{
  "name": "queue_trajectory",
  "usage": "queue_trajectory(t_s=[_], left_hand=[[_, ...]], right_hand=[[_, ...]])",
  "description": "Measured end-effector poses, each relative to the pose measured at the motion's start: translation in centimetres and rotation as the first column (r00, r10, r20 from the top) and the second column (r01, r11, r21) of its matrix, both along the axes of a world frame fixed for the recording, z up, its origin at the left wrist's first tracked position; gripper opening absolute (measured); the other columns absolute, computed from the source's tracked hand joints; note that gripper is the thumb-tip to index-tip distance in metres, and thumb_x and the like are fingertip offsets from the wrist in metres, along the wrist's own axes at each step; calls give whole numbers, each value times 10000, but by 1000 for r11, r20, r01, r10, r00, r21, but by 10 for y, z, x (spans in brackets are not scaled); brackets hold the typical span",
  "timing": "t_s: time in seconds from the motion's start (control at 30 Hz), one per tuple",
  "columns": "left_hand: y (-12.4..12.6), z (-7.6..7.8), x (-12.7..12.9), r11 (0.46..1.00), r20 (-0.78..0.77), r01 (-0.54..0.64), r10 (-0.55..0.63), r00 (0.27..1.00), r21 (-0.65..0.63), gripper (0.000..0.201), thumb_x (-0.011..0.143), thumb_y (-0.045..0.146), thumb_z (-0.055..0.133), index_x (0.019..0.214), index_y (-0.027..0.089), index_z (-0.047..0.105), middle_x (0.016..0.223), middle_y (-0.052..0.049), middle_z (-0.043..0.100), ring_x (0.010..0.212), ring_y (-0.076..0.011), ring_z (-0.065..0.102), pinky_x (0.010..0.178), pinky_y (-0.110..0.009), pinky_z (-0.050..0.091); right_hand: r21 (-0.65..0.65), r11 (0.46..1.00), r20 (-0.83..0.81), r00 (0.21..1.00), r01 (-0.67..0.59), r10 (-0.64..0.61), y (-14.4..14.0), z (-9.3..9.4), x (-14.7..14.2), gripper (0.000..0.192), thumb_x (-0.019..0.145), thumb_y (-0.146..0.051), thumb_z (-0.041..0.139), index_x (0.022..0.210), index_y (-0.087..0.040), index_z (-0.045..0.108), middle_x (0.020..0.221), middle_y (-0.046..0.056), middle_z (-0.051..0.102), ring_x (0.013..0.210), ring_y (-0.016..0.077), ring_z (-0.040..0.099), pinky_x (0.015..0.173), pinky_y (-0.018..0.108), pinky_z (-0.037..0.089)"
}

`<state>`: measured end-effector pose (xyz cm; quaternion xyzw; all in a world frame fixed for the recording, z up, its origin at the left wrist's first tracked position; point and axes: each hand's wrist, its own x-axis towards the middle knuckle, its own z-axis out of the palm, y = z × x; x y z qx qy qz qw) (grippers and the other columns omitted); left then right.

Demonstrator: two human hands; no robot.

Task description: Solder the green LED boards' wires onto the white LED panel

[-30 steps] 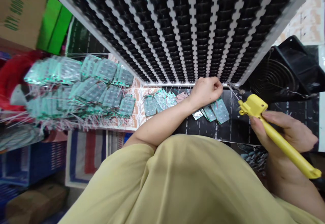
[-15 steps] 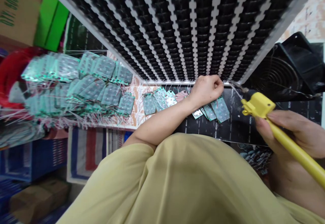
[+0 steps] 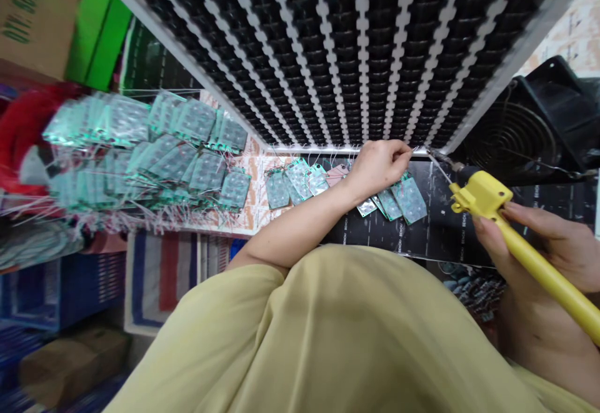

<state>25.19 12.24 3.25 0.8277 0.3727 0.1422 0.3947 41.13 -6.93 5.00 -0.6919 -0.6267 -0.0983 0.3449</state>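
My left hand point(image 3: 380, 164) is closed at the near edge of a big black battery pack point(image 3: 356, 50) crossed by white nickel strips, pinching a thin wire against that edge. My right hand point(image 3: 539, 244) grips a yellow soldering iron point(image 3: 520, 247), whose metal tip points at the same spot just right of my left fingers. Several small green circuit boards point(image 3: 398, 199) with thin wires lie under my left wrist on a black mat point(image 3: 435, 238).
A large heap of green circuit boards point(image 3: 145, 157) with trailing wires lies at the left. A black fan point(image 3: 520, 135) stands at the right behind the iron. Cardboard and green boxes point(image 3: 60, 19) sit top left; blue crates point(image 3: 51, 288) are lower left.
My right hand and the soldering iron have drifted slightly right and down, the tip staying near the pack's edge. My left hand has barely moved.
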Motion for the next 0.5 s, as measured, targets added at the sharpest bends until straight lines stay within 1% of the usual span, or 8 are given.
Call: queue_trajectory(t_s=[0.03,0.07,0.13,0.2,0.3,0.43,0.5], left_hand=[[0,0,0,1000,-3,-8,8,1000,-9,236,871,189,507,855,138,736,810,-47,750,769,-137,661,770,-253,492],[1,0,0,1000,-10,-14,14,1000,-16,234,865,189,511,842,135,737,805,-48,749,768,-139,660,765,-253,492],[2,-1,1,999,-21,-21,21,1000,-24,225,852,187,521,819,130,736,793,-49,747,763,-142,658,760,-255,491],[2,-2,3,999,-18,-24,23,1000,-29,219,847,187,526,809,127,734,790,-51,747,759,-142,657,756,-257,493],[2,-3,4,999,-5,-33,33,999,-34,218,849,189,524,804,133,730,794,-49,748,768,-141,659,760,-257,498],[2,-3,4,999,-9,-38,38,999,-31,222,850,194,520,814,135,731,808,-55,750,783,-149,664,777,-268,504],[2,-3,4,999,-13,-38,38,999,-28,227,851,193,514,816,136,731,817,-58,751,788,-152,665,786,-273,505]], right_hand=[[44,997,19,998,-62,62,2,1,0,234,804,-341,754,890,-201,588,779,-3,711,635,138,685,563,206,563],[54,993,29,994,-106,104,5,1,0,219,819,-328,741,860,-200,569,752,-9,704,630,129,682,552,190,555],[-7,992,27,991,-128,128,9,2,-1,203,876,-346,679,821,-198,551,738,-7,698,631,123,681,550,190,552],[-34,990,53,989,-134,135,13,3,-1,204,904,-339,643,793,-197,546,743,-1,698,633,124,682,553,199,554],[31,982,113,977,-185,181,22,5,-3,199,851,-279,712,798,-200,538,741,-16,697,621,118,678,538,184,546],[108,958,133,959,-267,252,33,10,-4,271,770,-250,796,826,-200,536,722,-34,689,616,119,674,536,184,543],[93,959,134,957,-269,255,30,13,-3,287,738,-218,816,857,-207,555,740,-47,693,635,114,676,559,184,545]])
